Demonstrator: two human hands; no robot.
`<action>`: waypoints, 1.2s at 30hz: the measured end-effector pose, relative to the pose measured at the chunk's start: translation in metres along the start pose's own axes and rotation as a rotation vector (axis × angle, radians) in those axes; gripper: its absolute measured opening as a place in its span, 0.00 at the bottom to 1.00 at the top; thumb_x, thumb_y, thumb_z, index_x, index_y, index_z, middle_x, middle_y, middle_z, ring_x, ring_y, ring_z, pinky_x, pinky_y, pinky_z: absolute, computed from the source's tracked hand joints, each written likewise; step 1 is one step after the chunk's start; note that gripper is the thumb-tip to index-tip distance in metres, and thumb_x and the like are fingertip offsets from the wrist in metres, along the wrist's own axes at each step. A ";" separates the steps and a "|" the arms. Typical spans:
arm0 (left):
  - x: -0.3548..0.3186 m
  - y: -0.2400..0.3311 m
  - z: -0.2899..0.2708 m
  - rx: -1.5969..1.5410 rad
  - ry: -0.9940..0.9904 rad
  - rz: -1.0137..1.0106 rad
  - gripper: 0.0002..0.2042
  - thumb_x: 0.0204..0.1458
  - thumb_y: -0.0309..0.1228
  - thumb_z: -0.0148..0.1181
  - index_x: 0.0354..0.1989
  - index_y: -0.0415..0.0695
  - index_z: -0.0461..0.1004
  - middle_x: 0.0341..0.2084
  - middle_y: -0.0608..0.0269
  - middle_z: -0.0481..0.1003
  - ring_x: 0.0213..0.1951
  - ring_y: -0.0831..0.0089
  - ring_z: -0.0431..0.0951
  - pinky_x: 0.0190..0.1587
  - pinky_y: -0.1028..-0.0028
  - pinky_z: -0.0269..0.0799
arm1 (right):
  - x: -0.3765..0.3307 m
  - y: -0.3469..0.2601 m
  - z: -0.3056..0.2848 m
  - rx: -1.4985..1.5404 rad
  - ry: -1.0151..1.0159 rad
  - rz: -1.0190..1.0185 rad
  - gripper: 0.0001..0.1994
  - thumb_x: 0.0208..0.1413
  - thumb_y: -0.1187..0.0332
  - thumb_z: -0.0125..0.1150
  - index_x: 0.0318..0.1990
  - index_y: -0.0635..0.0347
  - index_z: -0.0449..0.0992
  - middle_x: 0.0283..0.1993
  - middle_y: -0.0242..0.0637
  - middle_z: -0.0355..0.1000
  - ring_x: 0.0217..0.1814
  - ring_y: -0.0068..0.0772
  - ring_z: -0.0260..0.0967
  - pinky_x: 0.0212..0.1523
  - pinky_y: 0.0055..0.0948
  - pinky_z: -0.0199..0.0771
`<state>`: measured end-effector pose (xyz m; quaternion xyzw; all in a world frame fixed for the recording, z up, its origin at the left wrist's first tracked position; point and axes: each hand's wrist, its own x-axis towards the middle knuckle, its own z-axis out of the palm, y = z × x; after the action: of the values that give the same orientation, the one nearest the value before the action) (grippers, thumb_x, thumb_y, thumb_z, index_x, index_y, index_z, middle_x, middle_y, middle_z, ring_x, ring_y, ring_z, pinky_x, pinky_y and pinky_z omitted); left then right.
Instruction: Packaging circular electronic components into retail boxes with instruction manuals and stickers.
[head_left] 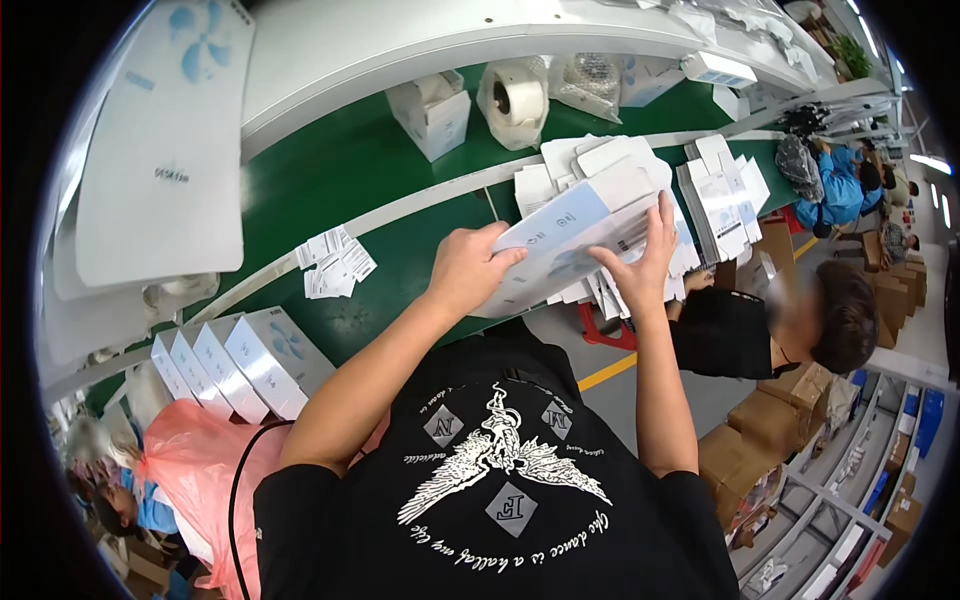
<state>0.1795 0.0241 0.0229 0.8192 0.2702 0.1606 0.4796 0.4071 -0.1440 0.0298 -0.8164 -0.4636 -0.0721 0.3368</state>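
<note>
Green-topped packing line point(330, 170) curving through a factory hall, as I see it from the head view. My left hand point(468, 268) and right hand point(640, 265) both grip a flat white-and-blue carton point(565, 235), held just above a stack of flat cartons point(600, 165). Beyond: loose white leaflets point(335, 265), a row of finished white boxes point(240, 360), a tape roll point(515, 98), a seated person in black point(760, 330) at right

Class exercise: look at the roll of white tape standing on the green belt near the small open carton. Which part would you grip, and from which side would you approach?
Grip the white tape roll across its curved outer rim, coming down from above. It stands on edge with the open core facing the camera, so the rim's two sides look free, though a bagged item sits close on one side. A finger hooked through the core would probably work too.
</note>
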 end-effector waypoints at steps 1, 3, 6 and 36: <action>-0.017 -0.007 -0.005 -0.038 0.090 -0.084 0.14 0.57 0.40 0.69 0.35 0.39 0.81 0.20 0.46 0.78 0.27 0.46 0.83 0.32 0.54 0.76 | -0.001 -0.004 0.015 0.022 -0.007 -0.022 0.32 0.49 0.67 0.81 0.61 0.61 0.74 0.78 0.48 0.60 0.82 0.48 0.55 0.81 0.51 0.48; -0.047 -0.019 -0.016 -0.071 0.213 -0.181 0.14 0.56 0.41 0.70 0.34 0.40 0.81 0.19 0.47 0.78 0.27 0.45 0.82 0.32 0.52 0.76 | -0.002 -0.025 0.046 -0.031 0.046 -0.132 0.28 0.51 0.68 0.80 0.59 0.63 0.76 0.73 0.48 0.66 0.76 0.43 0.62 0.75 0.45 0.58; -0.085 -0.030 -0.033 -0.175 0.321 -0.375 0.16 0.57 0.41 0.70 0.43 0.39 0.80 0.26 0.47 0.82 0.32 0.48 0.84 0.38 0.55 0.78 | -0.016 -0.046 0.097 0.300 -0.013 -0.087 0.20 0.56 0.67 0.77 0.51 0.64 0.77 0.58 0.45 0.75 0.62 0.44 0.73 0.62 0.39 0.71; -0.132 -0.067 -0.061 -0.421 0.335 0.200 0.23 0.43 0.39 0.84 0.39 0.47 0.73 0.74 0.47 0.62 0.71 0.45 0.66 0.70 0.57 0.63 | -0.011 -0.108 0.073 1.052 -0.781 0.651 0.19 0.64 0.76 0.61 0.62 0.61 0.78 0.59 0.40 0.80 0.57 0.38 0.80 0.61 0.35 0.78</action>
<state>0.0227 0.0146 -0.0069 0.6863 0.2243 0.3926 0.5697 0.2991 -0.0696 0.0214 -0.6091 -0.2569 0.5604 0.4990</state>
